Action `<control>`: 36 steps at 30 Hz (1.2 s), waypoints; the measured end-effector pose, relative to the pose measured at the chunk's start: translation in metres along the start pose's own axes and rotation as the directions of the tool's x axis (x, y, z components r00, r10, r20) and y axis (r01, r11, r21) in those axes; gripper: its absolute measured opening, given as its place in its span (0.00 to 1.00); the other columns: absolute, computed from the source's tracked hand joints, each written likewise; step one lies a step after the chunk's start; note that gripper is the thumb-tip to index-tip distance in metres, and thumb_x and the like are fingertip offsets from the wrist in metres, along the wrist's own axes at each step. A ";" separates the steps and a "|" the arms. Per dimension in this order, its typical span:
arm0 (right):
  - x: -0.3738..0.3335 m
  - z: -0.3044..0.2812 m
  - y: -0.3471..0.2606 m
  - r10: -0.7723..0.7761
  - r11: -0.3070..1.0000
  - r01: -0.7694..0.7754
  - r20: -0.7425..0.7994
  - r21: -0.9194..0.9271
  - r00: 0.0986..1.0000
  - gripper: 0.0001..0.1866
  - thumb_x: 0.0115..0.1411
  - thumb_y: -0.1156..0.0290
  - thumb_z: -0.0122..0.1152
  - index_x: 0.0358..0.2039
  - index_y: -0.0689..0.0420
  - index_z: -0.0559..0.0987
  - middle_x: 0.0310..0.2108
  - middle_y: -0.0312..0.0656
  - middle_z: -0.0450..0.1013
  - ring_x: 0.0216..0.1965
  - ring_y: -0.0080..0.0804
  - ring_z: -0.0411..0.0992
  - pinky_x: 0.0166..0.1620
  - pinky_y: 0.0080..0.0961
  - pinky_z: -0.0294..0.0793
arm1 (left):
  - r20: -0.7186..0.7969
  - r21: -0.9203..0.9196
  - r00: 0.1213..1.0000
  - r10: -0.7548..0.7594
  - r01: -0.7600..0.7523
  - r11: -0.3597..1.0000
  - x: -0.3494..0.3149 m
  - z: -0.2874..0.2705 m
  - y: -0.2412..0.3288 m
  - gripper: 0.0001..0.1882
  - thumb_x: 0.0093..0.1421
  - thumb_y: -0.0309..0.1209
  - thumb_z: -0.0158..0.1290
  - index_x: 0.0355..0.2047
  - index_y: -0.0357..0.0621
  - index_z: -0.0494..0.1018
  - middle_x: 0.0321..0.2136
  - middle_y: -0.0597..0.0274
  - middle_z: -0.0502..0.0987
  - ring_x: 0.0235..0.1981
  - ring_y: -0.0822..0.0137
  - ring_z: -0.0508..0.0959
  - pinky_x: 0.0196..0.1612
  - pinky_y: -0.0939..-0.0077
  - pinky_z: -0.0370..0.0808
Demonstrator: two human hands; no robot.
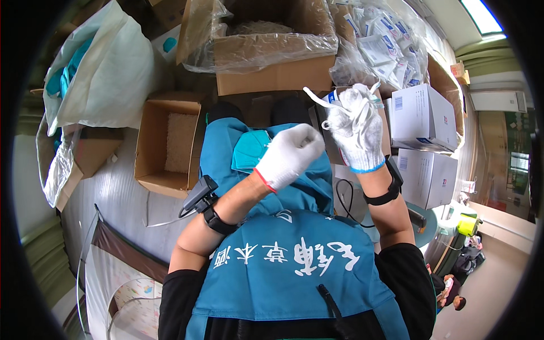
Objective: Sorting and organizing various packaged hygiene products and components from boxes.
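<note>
White sack far left, teal pieces in its mouth. Then an open cardboard box, apart from both hands. Teal mask on the blue lap cloth, just left of the left hand, partly hidden by it; visible part slants up to the right, full long axis can't tell. Left hand: white glove, red cuff, fingers curled in; can't tell if anything is pinched. Key relation: white straps sit up and right of the left hand, bunched at the right hand, with one loose end running up-left into the space above the left hand. Right hand: white glove, blue cuff, seems closed on that bunch. Hands near, gap between. Left is nearer the mask, right has the straps. Stacked white boxes right of the right hand.
</note>
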State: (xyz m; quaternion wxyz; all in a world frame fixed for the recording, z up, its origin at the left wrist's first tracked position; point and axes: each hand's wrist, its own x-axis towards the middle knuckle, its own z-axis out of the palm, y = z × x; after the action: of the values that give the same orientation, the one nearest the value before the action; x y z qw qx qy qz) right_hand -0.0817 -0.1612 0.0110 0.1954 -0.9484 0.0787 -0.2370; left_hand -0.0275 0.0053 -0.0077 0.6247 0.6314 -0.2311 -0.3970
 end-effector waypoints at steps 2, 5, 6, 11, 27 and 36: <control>-0.006 -0.001 0.013 0.033 0.998 -0.038 0.103 0.051 0.994 0.06 0.56 0.72 0.57 0.30 0.56 0.69 0.27 0.37 0.65 0.31 0.32 0.67 0.36 0.29 0.69 | 0.080 -0.315 0.991 -0.107 0.127 0.940 0.005 -0.018 -0.008 0.16 0.67 0.39 0.45 0.31 0.39 0.72 0.16 0.78 0.60 0.16 0.84 0.58 0.19 0.86 0.56; 0.004 -0.014 -0.006 -0.197 0.972 0.197 0.012 -0.129 0.980 0.06 0.55 0.73 0.57 0.30 0.56 0.69 0.26 0.38 0.65 0.31 0.34 0.67 0.38 0.29 0.69 | 0.215 -0.674 0.975 -0.063 0.195 0.712 0.022 -0.037 -0.018 0.27 0.71 0.54 0.34 0.33 0.43 0.70 0.15 0.79 0.52 0.12 0.82 0.49 0.17 0.84 0.45; 0.002 -0.011 -0.006 -0.203 0.971 0.197 -0.028 -0.138 0.979 0.07 0.54 0.72 0.57 0.28 0.57 0.68 0.26 0.39 0.64 0.31 0.36 0.66 0.39 0.30 0.68 | 0.243 -0.639 0.970 -0.008 0.166 0.751 0.028 -0.042 -0.017 0.31 0.68 0.59 0.32 0.35 0.43 0.70 0.15 0.79 0.52 0.13 0.82 0.49 0.17 0.84 0.47; -0.004 -0.005 0.006 0.146 0.968 -0.164 0.102 0.191 0.984 0.06 0.54 0.73 0.59 0.30 0.57 0.71 0.27 0.40 0.66 0.32 0.41 0.67 0.38 0.34 0.70 | 0.258 -0.450 0.966 -0.007 0.127 0.884 0.036 -0.038 0.014 0.25 0.70 0.52 0.38 0.34 0.43 0.71 0.16 0.77 0.55 0.15 0.81 0.52 0.18 0.84 0.49; -0.007 0.014 -0.010 0.234 0.110 -0.253 0.223 0.961 0.946 0.05 0.57 0.81 0.52 0.25 0.60 0.70 0.27 0.47 0.73 0.29 0.37 0.75 0.34 0.32 0.76 | 0.165 0.075 0.982 -0.097 0.086 0.994 0.007 -0.020 0.026 0.16 0.67 0.37 0.47 0.28 0.39 0.74 0.18 0.73 0.67 0.20 0.81 0.64 0.24 0.81 0.63; -0.005 -0.036 -0.005 -0.371 0.860 0.160 0.378 0.484 0.848 0.08 0.43 0.80 0.60 0.26 0.55 0.76 0.24 0.39 0.73 0.25 0.41 0.74 0.27 0.31 0.72 | 0.382 0.258 0.914 -0.135 0.034 0.965 -0.033 -0.060 0.036 0.15 0.64 0.32 0.49 0.22 0.36 0.68 0.16 0.70 0.61 0.21 0.80 0.59 0.24 0.77 0.61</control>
State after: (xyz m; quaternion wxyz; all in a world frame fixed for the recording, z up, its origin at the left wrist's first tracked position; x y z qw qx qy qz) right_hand -0.1029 -0.1677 0.0404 0.3790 -0.9105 -0.1599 -0.0432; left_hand 0.0083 0.0636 0.0284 0.4640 0.6199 -0.3723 -0.5116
